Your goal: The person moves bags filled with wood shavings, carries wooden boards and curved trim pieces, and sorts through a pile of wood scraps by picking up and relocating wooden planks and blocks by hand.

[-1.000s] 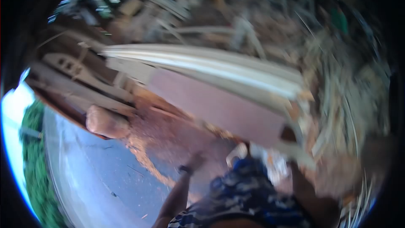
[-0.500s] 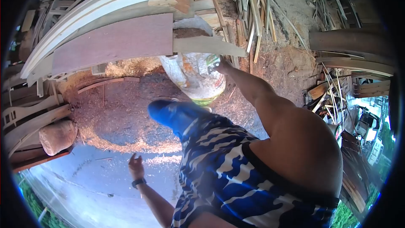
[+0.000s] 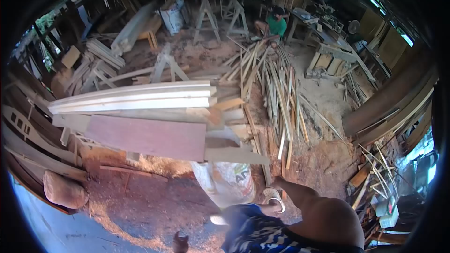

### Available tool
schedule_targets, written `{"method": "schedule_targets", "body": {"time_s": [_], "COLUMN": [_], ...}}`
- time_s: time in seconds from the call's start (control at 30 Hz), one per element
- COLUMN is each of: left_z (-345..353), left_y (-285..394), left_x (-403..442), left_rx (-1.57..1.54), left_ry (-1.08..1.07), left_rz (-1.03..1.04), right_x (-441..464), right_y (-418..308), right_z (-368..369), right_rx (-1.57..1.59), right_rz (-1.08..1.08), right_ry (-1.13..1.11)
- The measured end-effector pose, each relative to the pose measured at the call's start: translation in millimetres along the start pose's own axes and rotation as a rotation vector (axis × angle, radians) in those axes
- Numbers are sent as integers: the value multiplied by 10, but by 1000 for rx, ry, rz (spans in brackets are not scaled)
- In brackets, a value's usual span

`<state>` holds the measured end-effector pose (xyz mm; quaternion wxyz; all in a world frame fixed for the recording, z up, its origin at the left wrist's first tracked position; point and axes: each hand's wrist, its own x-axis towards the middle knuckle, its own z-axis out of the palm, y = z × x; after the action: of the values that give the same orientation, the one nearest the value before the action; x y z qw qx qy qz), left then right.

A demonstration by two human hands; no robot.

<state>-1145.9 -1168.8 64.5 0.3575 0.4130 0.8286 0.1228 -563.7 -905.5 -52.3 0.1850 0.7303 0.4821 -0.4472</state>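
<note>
My right hand [image 3: 278,182] hangs just right of a white printed sack [image 3: 225,182], above my sandalled foot [image 3: 273,198]. It looks apart from the sack; its fingers are too small and dark to make out. My left hand [image 3: 181,242] is low at the bottom edge, over the dusty floor, with fingers apart and nothing seen in them. The sack stands against the near side of a bench stacked with a reddish board [image 3: 145,136], a grey plank [image 3: 234,154] and pale lengths of timber [image 3: 131,103].
Long thin wood strips [image 3: 281,98] lie piled beyond the bench. A person in a green top [image 3: 276,26] crouches farther back, near sawhorses [image 3: 206,21]. A log [image 3: 64,190] lies at left. Scrap wood [image 3: 370,173] is heaped at right. Another person stands at the back.
My view has lifted from the floor to the wider workshop. My right hand has gone from the sack's upper edge to its right side. My forward foot has moved.
</note>
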Motion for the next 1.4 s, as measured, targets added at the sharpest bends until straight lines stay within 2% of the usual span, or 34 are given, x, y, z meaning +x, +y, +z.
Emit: {"method": "schedule_targets", "body": {"time_s": [0.03, 0.1, 0.13, 0.2, 0.3, 0.33, 0.37, 0.43, 0.47, 0.5, 0.53, 0.57, 0.63, 0.67, 0.7, 0.73, 0.77, 0.8, 0.83, 0.9, 0.93, 1.03, 1.1, 1.17, 1.23, 1.27, 1.37, 1.4], "left_z": [149, 437, 453, 535, 1014, 1374, 1902, 1839, 1536, 1577, 1795, 2030, 2345, 2480, 2506, 2536, 2581, 2640, 2750, 3018, 3000, 2893, 2955, 2897, 2729, 2977, 3010, 3073], "left_y": [59, 261, 478, 1098, 1418, 1398, 1162, 1922, 2541, 2800, 2884, 2854, 2927, 3068, 3203, 3358, 3493, 3626, 3639, 3582, 3702, 4184, 4188, 4114, 4002, 3620, 3501, 3463], "left_x": [133, 266, 333, 501, 974, 1323, 1746, 1652, 1366, 1352, 1491, 1583, 1629, 1697, 1676, 1664, 1689, 1772, 1902, 2099, 2080, 1851, 1914, 2003, 2099, 2322, 2164, 2106], "left_rx": [68, 41, -31, 7, 160, 226, 175, 259, 195, 39, 42, 53, 3, -31, -134, -206, -277, -180, -60, 174, 121, 352, 335, 279, 175, 55, 73, -55], "left_ry": [-44, -7, -121, -171, -236, -251, -166, -253, -238, -312, -259, -215, -93, -24, -45, -29, -13, 6, -1, -20, 64, 480, 585, 459, 97, 45, 61, 211], "left_rz": [-12, 116, 88, 226, 531, 648, 789, 723, 675, 400, 355, 305, 262, 245, 262, 304, 346, 517, 475, 392, 297, -36, -84, -61, 34, 98, 31, 53], "right_x": [255, 83, -35, -267, -787, -840, -698, -552, -613, -284, -120, -197, -154, -651, -688, -372, -96, 137, 257, 328, 382, 488, 272, 343, 352, 280, 482, 563], "right_y": [198, 271, 275, 218, -86, -168, -100, -242, -346, -334, -426, -567, -726, -941, -1015, -908, -860, -838, -829, -814, -833, -793, -850, -899, -860, -875, -806, -792], "right_z": [30, -142, -279, -573, -975, -1014, -1032, -1007, -1055, -956, -943, -1030, -1078, -1397, -1486, -1330, -1223, -1098, -1017, -965, -992, -1046, -1287, -1254, -1241, -1275, -1225, -1183], "right_rx": [-93, -183, -177, -57, 795, 939, 1091, 1229, 1333, 1446, 1482, 1468, 1320, 1252, 1146, 1016, 976, 938, 901, 852, 824, 977, 946, 886, 916, 934, 873, 863], "right_rz": [-65, -112, -133, -157, -43, -84, -187, -217, -287, -414, -336, -121, -73, -163, -105, -319, -274, -227, -178, -189, -202, -352, -315, -251, -297, -320, -347, -365], "right_ry": [60, 191, 271, 341, -50, -81, -272, -362, -442, -622, -676, -586, -546, -557, -531, -550, -573, -598, -623, -518, -463, -463, -439, -460, -451, -445, -547, -580]}}
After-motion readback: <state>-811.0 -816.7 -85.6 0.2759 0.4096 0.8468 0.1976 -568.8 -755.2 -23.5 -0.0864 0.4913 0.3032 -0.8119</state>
